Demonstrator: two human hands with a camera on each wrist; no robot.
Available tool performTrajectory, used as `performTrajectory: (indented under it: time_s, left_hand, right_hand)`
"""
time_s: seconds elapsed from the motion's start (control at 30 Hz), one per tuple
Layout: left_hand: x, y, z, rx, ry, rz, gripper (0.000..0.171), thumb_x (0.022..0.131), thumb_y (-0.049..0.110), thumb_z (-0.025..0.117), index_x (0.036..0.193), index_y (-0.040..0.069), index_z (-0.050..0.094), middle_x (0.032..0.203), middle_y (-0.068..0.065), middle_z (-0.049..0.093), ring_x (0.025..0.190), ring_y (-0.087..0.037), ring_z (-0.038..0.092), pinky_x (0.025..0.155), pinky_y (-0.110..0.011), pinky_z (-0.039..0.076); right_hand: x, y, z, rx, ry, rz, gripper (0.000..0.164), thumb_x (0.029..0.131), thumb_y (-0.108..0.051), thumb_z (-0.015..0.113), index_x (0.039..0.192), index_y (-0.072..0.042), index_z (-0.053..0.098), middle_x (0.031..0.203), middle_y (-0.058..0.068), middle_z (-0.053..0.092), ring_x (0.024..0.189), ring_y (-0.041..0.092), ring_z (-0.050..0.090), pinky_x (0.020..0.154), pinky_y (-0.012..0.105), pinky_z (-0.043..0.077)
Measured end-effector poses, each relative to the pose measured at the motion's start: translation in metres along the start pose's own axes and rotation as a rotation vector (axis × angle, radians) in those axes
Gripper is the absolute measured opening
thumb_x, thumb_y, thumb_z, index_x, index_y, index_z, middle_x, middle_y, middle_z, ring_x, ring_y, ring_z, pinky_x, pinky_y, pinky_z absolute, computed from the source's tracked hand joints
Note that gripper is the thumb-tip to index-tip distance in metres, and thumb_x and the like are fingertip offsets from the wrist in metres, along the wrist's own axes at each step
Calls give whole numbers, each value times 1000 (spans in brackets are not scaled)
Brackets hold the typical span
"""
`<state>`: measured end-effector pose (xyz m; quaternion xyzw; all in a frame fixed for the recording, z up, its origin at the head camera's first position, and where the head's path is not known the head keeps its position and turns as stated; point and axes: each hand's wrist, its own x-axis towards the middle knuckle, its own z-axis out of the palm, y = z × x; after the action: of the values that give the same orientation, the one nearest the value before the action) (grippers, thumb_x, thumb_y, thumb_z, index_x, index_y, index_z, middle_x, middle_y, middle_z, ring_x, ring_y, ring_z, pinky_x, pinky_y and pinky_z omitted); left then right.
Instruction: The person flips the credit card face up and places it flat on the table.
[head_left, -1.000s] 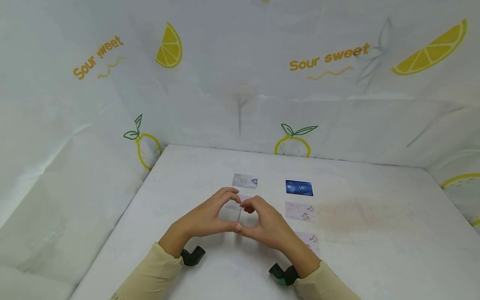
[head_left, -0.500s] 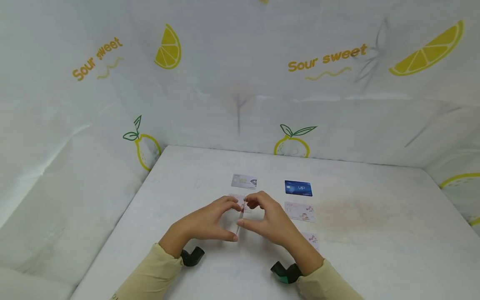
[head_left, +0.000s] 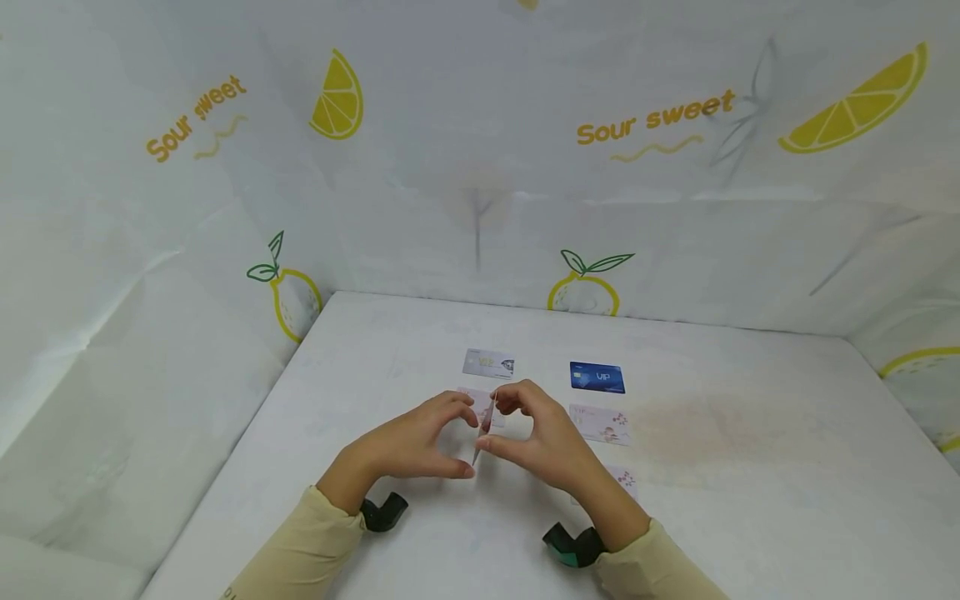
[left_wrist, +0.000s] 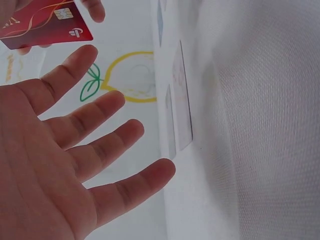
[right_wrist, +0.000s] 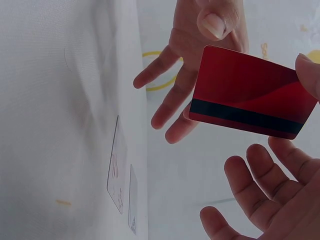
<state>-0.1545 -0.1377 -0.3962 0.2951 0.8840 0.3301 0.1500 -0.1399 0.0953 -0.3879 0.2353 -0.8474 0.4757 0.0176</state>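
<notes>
My right hand [head_left: 546,442] pinches a red card [right_wrist: 245,82] by its edges, thumb on one side and index finger on the other. The card stands tilted above the table; its dark stripe shows in the right wrist view. A gold chip is visible on its other face in the left wrist view. Across from it, my left hand [left_wrist: 60,135] has its fingers spread and fairly straight, close beside the card and gripping nothing. A pink card [head_left: 467,393] lies beyond the hands, partly covered by them.
Flat on the white table [head_left: 750,500] lie a silver VIP card [head_left: 487,363], a blue VIP card [head_left: 597,377] and, nearer on the right, a pink card [head_left: 600,423]. Another pink card [head_left: 624,478] is partly behind the right wrist. A lemon-print cloth [head_left: 450,167] hangs behind.
One second ago both hands touched the red card. My left fingers and thumb have since parted from it, while my right hand keeps hold and has turned it slightly.
</notes>
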Motion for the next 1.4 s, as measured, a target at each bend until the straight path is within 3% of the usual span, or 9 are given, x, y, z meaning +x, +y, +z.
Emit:
performTrajectory:
  time_s: [0.37,0.63,0.8,1.03,1.2,1.4]
  left_hand:
    - [2,-3,4,-3,-1,11,49,78,41,79,118,23,57,147,-3,43,142,-17,34,112,-46,37]
    - [0,-3,1,12,23,0,46,78,39,80,113,22,56,148,-7,43,140,-22,39,110,-47,39]
    - [-2,-4,-5,17,47,-37,42,78,39,80,110,28,55,149,-6,43,137,-22,42,107,-47,42]
    - [-6,-7,-14,48,98,-97,43,77,39,81,111,30,54,150,-4,41,136,-23,42,103,-50,46]
    - [-9,-9,-19,72,106,-118,44,75,35,82,109,27,55,150,-7,41,136,-26,42,102,-52,47]
    - [-10,-13,-20,104,67,-161,43,73,32,84,107,25,59,149,-10,43,135,-28,43,102,-51,46]
  right_hand:
    - [-1,0,3,23,14,5,48,77,-38,83,116,-24,59,108,-9,61,104,10,59,98,52,48]
    - [-1,0,1,36,6,-7,47,78,-38,83,117,-24,60,108,-11,61,105,12,58,97,54,47]
    - [0,1,-1,43,-9,16,50,80,-34,81,122,-20,58,109,-9,62,106,22,60,96,56,46]
    - [2,0,0,-4,-7,93,60,79,-32,81,131,-21,52,110,-4,64,107,24,59,95,54,48]
    - [3,0,0,-74,-69,214,61,77,-30,82,130,-18,54,114,-2,62,108,23,57,87,46,55]
    - [4,6,0,-207,-243,292,58,75,-33,83,124,-18,57,112,1,62,101,21,57,80,40,56]
